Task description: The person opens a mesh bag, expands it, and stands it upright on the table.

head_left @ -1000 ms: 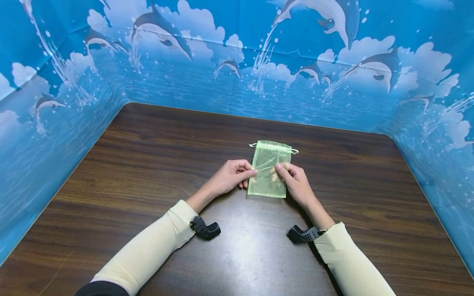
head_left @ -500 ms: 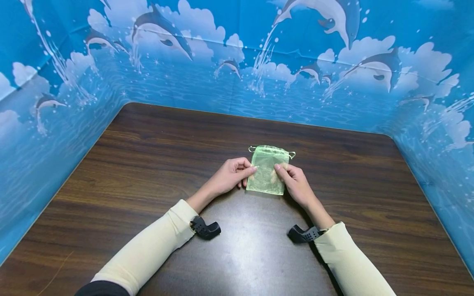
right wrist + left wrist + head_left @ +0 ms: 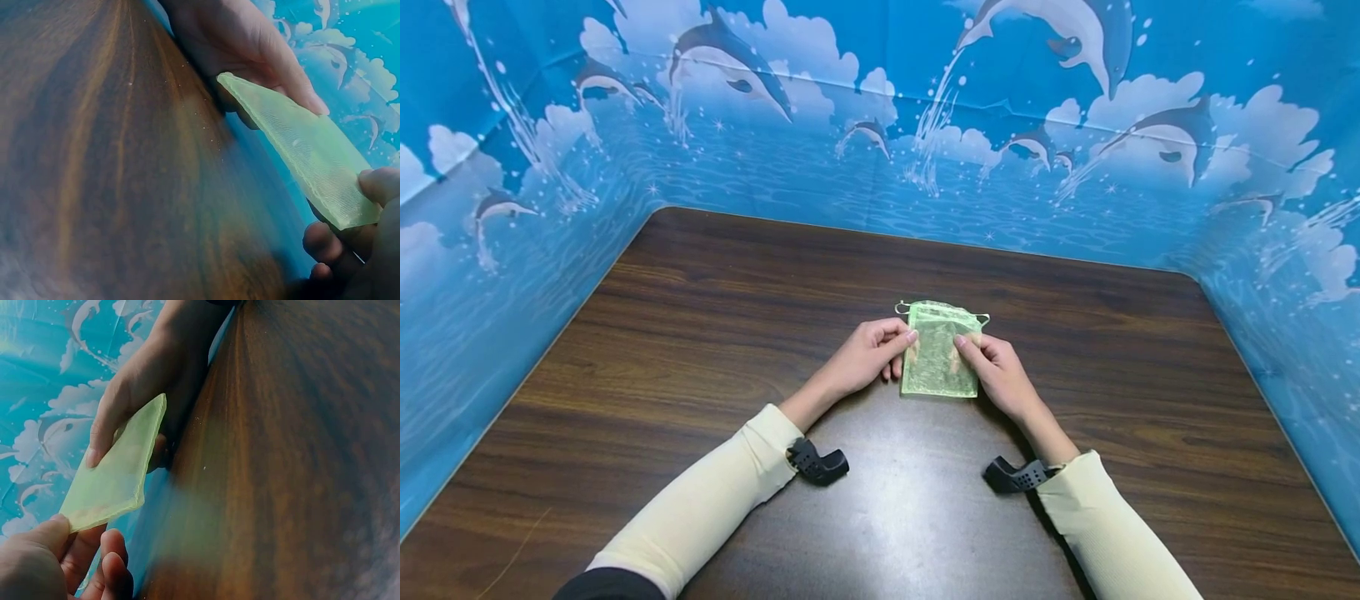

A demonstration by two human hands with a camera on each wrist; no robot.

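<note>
A sheer pale-green drawstring pouch is held up between both hands near the middle of the table, its loops at the far end. My left hand pinches its left side, thumb on the near face and fingers behind. On the opposite side my right hand does the same, its fingers showing faintly through the mesh. The left wrist view has the pouch gripped by its edges, lower seam towards the camera. In the right wrist view the pouch stands tilted above the tabletop, looking flat.
The dark wood-grain table spreads around the hands. Blue cloth printed with dolphins encloses its back and sides. A black wrist camera sits at the left cuff, and another black camera at the right.
The pouch has tilted, and its drawstring end has come lower and slightly left. Creases across its face have smoothed out. Both hands keep their pinch and have barely moved.
</note>
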